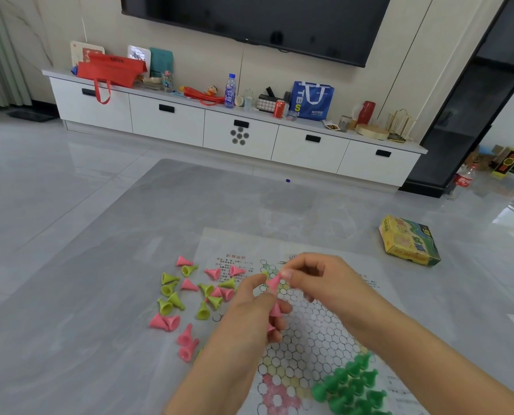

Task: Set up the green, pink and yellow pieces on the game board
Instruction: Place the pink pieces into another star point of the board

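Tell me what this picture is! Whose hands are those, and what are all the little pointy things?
This is one picture, taken by a camera worn on a person's head, looking down at their own two hands. There is no machine here.

On the grey table lies a paper game board printed with small circles. The dark green plastic cone pieces already stand together on the board's near right corner. Loose pink plastic cone pieces and yellow-green plastic cone pieces lie scattered to the left, mostly tipped over.

The left hand holds a few pink cones. The right hand pinches one pink cone by its tip with its fingers, just above the board.

Further right lies a yellow cardboard game box.
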`<state>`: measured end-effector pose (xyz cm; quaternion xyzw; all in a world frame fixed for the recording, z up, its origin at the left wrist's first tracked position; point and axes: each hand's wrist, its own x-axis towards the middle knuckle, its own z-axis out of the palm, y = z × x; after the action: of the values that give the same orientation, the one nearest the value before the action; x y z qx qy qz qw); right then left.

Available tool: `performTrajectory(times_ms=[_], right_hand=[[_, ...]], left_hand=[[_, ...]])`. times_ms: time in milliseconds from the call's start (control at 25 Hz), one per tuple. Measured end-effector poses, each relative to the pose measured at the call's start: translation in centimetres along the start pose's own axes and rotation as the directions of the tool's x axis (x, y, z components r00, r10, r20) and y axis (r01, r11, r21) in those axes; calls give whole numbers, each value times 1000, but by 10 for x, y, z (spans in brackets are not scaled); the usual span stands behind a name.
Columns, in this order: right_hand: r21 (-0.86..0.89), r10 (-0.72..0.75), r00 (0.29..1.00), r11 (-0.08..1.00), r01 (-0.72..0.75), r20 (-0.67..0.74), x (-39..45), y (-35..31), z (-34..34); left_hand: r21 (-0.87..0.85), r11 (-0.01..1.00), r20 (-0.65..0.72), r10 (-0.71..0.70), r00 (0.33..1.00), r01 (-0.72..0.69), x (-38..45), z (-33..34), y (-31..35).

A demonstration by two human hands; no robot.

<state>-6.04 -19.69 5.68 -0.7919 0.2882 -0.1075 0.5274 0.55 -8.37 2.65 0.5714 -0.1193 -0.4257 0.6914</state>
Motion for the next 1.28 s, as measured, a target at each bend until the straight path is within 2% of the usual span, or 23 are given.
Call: performTrajectory(times_ms=[80,160,240,320,640,1000,1280], right_hand=[[-100,-30,991,995,17,-132,16,2,-20],[-350,-126,952,936,21,-280,34,11,-43],[-574,-180,937,819,-25,-298,46,24,-56],[-686,-168,948,725,-66,-269,53,39,-59],[-729,-134,948,673,-126,-287,64,68,-60],[-788,-143,953,602,-130,-267,64,70,-63],[-789,-135,960,604,-116,-245,64,70,-63]], left_hand=[[8,1000,-17,1,1000,0,0,-1,0],[22,1000,-52,20,998,-19,1,-2,0],[15,999,-88,40,995,-39,2,-3,2],[-11,999,-117,41,992,-43,3,-4,3],[-60,998,-152,18,988,-27,4,-4,5],[-43,998,-154,28,988,-35,2,-4,6],[-29,999,-147,36,989,-41,2,-4,5]])
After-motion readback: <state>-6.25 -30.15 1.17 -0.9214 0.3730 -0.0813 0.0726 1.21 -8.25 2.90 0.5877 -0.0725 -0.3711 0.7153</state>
